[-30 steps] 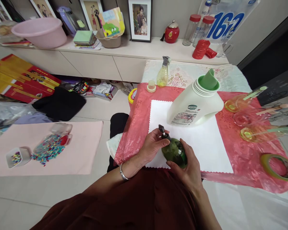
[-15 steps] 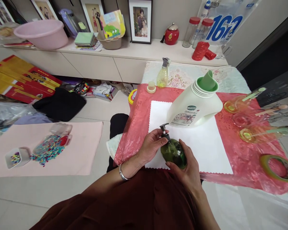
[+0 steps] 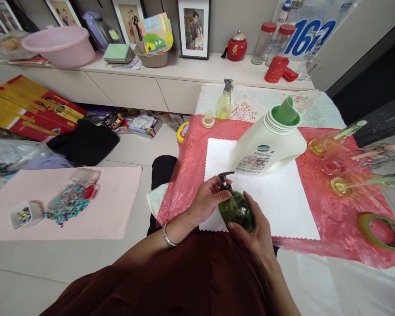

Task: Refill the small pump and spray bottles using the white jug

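A dark green pump bottle (image 3: 234, 210), tilted a little to the left, is held between my two hands over the white scallop-edged sheet. Its black pump head (image 3: 225, 184) is pinched by the fingers and thumb of my left hand (image 3: 208, 198). Around the bottle's right side and lower body wraps my right hand (image 3: 257, 232). Just beyond them a large white detergent jug (image 3: 266, 145) stands without a cap, a green spout showing in its mouth. A pale cap (image 3: 208, 119) sits on the red plastic cover, near a clear spray bottle (image 3: 224, 103) with yellowish liquid.
Glass vessels with yellow liquid and sticks (image 3: 340, 185) stand on the table's right, behind a roll of tape (image 3: 382, 231). On the left, a pink sheet (image 3: 118, 210) bears spilled coloured beads (image 3: 67, 204) and a small white dish (image 3: 26, 215). A cabinet (image 3: 125, 90) runs along the back.
The pump head's nozzle has turned slightly, and the bottle has shifted a little left in my hands. Both hands keep their grip.
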